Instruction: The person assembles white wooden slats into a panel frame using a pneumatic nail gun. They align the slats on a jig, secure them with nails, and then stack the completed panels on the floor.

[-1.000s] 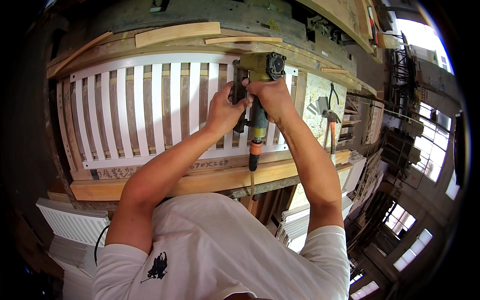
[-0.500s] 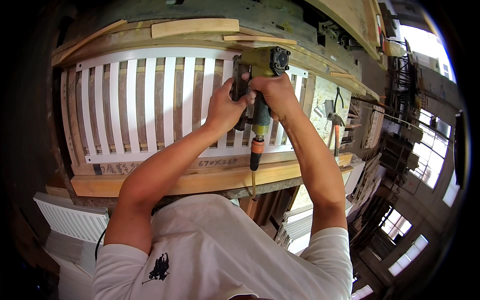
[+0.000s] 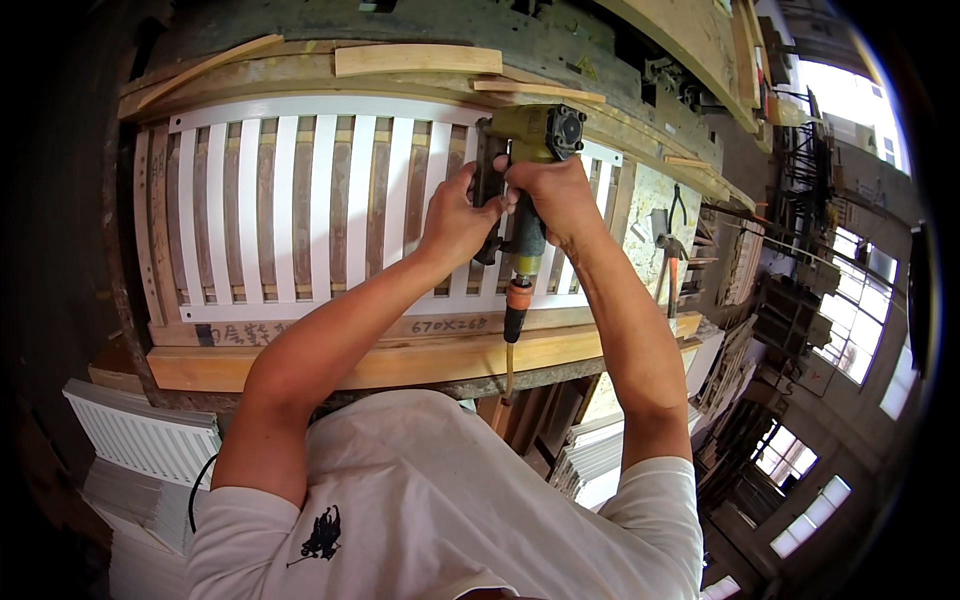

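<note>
A green and black air nail gun (image 3: 533, 128) is in both my hands, above the right part of a white slatted panel (image 3: 322, 190). My right hand (image 3: 558, 198) wraps round its grip. The fingers of my left hand (image 3: 462, 216) close on the gun's dark magazine (image 3: 489, 172). From an orange and black connector (image 3: 517, 300) at the grip's near end, a thin air hose (image 3: 510, 365) runs toward me. The panel lies flat in a wooden frame (image 3: 375, 330). The gun and my hands hide where the nose meets the panel.
Right of the panel lie a hammer (image 3: 672, 265) with an orange handle and a pair of pliers (image 3: 678, 208). Loose wood strips (image 3: 418, 62) rest along the bench's far edge. At lower left, more white slatted panels (image 3: 145, 435) are stacked.
The whole bench, panel included, sits slightly farther right in the picture. My hands keep the same hold on the nail gun, which appears a little lower and farther right.
</note>
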A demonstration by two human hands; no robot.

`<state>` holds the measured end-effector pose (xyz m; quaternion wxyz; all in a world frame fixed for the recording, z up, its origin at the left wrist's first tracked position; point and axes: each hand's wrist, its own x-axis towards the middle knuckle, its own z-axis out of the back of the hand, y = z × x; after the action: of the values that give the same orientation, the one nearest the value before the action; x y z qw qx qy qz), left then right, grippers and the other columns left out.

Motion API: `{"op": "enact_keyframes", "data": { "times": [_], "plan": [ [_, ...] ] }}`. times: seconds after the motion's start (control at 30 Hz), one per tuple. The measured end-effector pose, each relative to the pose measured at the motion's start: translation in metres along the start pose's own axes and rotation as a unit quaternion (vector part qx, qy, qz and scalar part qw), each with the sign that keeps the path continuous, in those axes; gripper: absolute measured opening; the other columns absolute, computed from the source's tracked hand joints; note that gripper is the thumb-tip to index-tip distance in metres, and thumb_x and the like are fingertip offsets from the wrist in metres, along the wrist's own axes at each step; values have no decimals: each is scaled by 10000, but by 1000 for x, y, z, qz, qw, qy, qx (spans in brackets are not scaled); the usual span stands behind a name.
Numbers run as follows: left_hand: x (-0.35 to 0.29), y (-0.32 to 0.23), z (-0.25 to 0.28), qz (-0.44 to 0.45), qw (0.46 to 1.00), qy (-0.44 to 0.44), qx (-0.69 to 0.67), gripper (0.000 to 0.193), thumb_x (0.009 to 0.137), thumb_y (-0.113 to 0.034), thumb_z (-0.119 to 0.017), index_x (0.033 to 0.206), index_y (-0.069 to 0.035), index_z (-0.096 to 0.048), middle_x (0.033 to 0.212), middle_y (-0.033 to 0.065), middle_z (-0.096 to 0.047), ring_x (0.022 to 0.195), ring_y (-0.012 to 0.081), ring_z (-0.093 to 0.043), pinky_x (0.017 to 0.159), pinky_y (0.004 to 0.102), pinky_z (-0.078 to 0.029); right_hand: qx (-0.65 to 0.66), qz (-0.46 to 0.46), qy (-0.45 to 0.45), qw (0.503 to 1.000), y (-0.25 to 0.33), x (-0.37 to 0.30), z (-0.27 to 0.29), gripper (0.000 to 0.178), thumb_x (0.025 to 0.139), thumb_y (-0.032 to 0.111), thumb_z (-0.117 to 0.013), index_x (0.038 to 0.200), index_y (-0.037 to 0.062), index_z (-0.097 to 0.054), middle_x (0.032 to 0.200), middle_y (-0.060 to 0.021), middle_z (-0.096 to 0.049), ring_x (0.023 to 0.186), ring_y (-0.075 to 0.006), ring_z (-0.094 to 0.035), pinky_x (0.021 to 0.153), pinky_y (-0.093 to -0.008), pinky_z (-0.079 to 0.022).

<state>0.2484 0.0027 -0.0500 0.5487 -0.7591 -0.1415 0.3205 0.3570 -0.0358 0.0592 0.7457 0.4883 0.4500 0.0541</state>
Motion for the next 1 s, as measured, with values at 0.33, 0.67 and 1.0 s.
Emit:
{"op": "enact_keyframes", "data": {
  "times": [0.33,0.67,1.0],
  "plan": [
    [-12,-27,23,28,1000,5,5,310,881,-31,-642,1174,6,-549,834,-11,-631,784,46,-569,741,222,-487,9,-4,19,1000,6,-4,-23,64,781,-23,-631,811,-75,-652,623,-70,-591,484,-138,-531,443,-278,-426],
    [-15,-31,33,28,999,-6,19,302,862,-74,-678,1138,-1,-580,837,-8,-646,772,55,-574,739,231,-486,-25,6,13,1000,5,-1,-31,72,785,3,-632,731,-45,-626,598,-73,-585,480,-139,-534,448,-291,-424],
    [-12,-23,42,-5,1000,-4,1,304,850,-21,-657,1141,2,-575,847,-10,-643,790,54,-576,750,226,-483,-15,-12,2,1000,7,1,-42,131,804,34,-668,707,-45,-628,588,-78,-581,471,-142,-528,445,-292,-427]
  ]
}}
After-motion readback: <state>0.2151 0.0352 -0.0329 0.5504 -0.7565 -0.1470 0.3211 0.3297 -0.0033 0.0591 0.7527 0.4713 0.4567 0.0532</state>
